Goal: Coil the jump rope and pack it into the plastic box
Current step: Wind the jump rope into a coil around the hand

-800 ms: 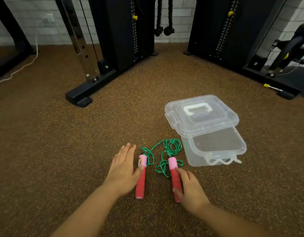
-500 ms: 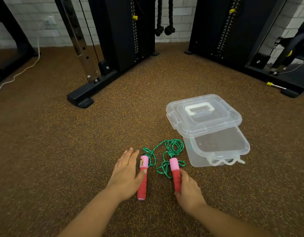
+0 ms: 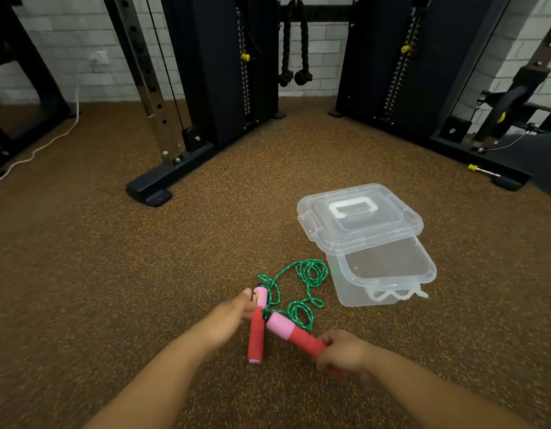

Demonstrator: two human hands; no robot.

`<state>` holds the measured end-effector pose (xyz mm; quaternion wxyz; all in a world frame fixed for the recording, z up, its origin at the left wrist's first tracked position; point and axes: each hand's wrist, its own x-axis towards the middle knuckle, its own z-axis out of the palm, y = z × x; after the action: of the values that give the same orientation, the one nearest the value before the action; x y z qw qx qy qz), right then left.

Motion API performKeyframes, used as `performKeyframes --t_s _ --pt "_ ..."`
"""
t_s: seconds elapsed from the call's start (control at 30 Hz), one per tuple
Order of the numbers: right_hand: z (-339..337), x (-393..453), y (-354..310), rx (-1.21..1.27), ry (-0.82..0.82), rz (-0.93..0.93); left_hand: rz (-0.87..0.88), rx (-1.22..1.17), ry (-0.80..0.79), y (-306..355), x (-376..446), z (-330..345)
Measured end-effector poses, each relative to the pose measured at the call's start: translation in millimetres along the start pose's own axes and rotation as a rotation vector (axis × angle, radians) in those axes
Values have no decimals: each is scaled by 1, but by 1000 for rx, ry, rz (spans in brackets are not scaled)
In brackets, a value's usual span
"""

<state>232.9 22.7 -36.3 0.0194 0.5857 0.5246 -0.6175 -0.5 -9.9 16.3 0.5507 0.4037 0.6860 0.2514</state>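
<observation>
While both handles are already in hand, hinges on how the two long axes lie against each other. Left hand point(image 3: 237, 309): fingers pinched on the upper part of the left handle point(image 3: 257, 328), which runs nearly straight away from the body, pink tip far, red butt near, seemingly still on or just above the floor point(image 3: 113, 274). Right hand point(image 3: 342, 351): curled closed round the red butt of the right handle point(image 3: 294, 331), tilted, pink end pointing up and to the left so that it meets or crosses the left handle about midway; touching or merely overlapping, cannot tell through the motion blur.

Green rope point(image 3: 302, 286): trails from both pink ends away from the body in loose, uneven loops on the floor, farthest loop just beside the near-left corner of the plastic box point(image 3: 389, 283). Box open on the right side, well within reach of the right hand, its lid point(image 3: 359, 221) lying askew over the far edge.

Likely needs next: swing the right handle parallel to the left, grip both together, then wind the slack. Coiling not yet begun; nothing in the box.
</observation>
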Motion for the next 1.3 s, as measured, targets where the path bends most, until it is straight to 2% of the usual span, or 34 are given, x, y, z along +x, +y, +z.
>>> performKeyframes --t_s 0.13,0.23,0.37,0.53,0.8,0.93,1.03,1.13,1.23,1.3 --pt "4 -21 -29 455 -165 -106 -145 -249 -106 -3 -7 -7" --pt "10 -41 -49 558 -290 -215 -187 -465 -185 -1 -11 -11" --pt "13 -67 -61 388 -527 -342 -158 -684 -309 11 -13 -15" --pt "13 -80 -54 174 -646 -351 -62 -871 -448 35 -20 -16" --pt "23 -75 -33 -43 -723 -232 37 -863 -389 52 -27 -11" --pt "34 -68 -30 -153 -613 -241 80 -843 -368 54 -30 -10" --pt "41 -61 -29 -307 -419 -302 97 -793 -408 57 -33 -9" --pt "32 -62 -39 -587 -156 -385 85 -760 -538 60 -40 -9" --pt "13 -63 -51 -431 98 -620 72 -679 -730 61 -48 -9" --pt "4 -57 -57 -275 307 -777 59 -619 -805 60 -50 -6"
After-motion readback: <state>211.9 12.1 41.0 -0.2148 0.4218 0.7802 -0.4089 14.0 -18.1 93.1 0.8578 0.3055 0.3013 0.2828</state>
